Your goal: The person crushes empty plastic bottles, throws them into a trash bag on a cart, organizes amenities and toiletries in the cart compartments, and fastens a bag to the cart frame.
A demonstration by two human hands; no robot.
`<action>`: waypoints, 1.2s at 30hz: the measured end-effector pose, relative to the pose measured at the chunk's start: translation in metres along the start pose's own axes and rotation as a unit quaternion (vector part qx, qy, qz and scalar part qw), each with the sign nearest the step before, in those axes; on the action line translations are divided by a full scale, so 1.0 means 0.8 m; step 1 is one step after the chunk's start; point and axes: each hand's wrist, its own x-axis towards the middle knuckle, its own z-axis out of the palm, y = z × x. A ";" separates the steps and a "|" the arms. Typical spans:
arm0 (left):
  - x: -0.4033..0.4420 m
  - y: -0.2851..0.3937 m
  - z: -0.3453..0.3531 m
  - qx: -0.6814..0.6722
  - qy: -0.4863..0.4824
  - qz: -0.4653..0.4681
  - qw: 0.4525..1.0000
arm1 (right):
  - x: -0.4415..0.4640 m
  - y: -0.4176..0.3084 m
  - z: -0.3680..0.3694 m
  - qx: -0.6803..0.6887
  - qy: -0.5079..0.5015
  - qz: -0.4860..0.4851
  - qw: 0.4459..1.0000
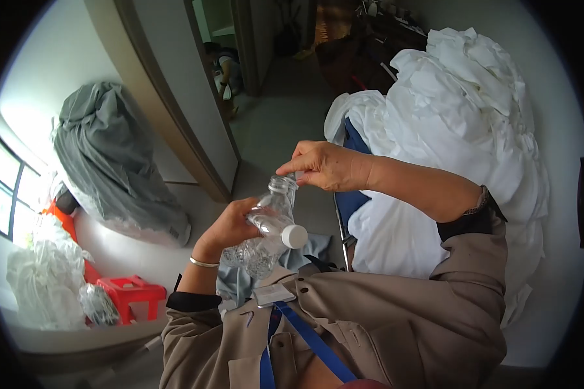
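Two clear plastic bottles are side by side in my left hand [230, 227], whose fingers are wrapped round them. One bottle [276, 202] has an uncapped mouth pointing up and away from me. The other bottle [266, 227] carries a white cap [294, 236] that faces right. At the open bottle mouth is my right hand [324, 165], its thumb and forefinger bent close together. Whether anything small lies between those fingertips cannot be made out. A blue lanyard with a badge [274, 295] hangs just below the bottles.
White cloth [461, 110] is heaped in a wheeled-looking frame at right. A grey covered bundle [110, 155] stands at left, above a red stool [133, 295] and plastic bags [45, 279]. Beyond a doorway, a person [229, 71] is low down.
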 end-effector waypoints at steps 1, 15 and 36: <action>0.026 -0.015 -0.019 -0.009 -0.021 -0.007 1.000 | 0.021 0.013 -0.020 0.010 0.001 0.001 1.000; 0.395 -0.129 -0.187 0.104 -0.098 0.080 0.987 | 0.247 0.303 -0.207 -0.022 -0.030 -0.232 0.972; 0.942 -0.345 -0.422 0.359 -0.006 0.161 0.919 | 0.573 0.725 -0.430 0.013 0.053 0.143 0.988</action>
